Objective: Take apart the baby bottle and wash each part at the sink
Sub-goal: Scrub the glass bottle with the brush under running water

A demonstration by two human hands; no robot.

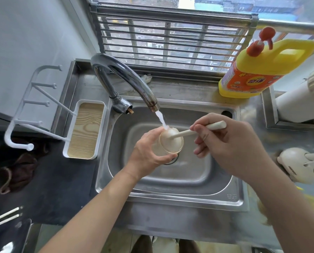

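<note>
Bottle [170, 143] hung over the sink's [170, 196] drain, wrapped by the left hand [148, 154] and tipped toward 1 o'clock, probably so the tap's [132, 77] stream from 11 o'clock ran into its mouth. Right hand [225, 143] clenched the brush [217, 125], entering from 2 o'clock, its head inside, seemingly to scrub.

left hand [148, 152]: bare | left forearm [97, 203]: bare to the frame edge | right hand [231, 143]: bare, nails short and plain | right forearm [284, 198]: bare to the frame edge | lower body: blurred brown shapes [143, 243] at bottom edge, clothing or footwear unclear
</note>
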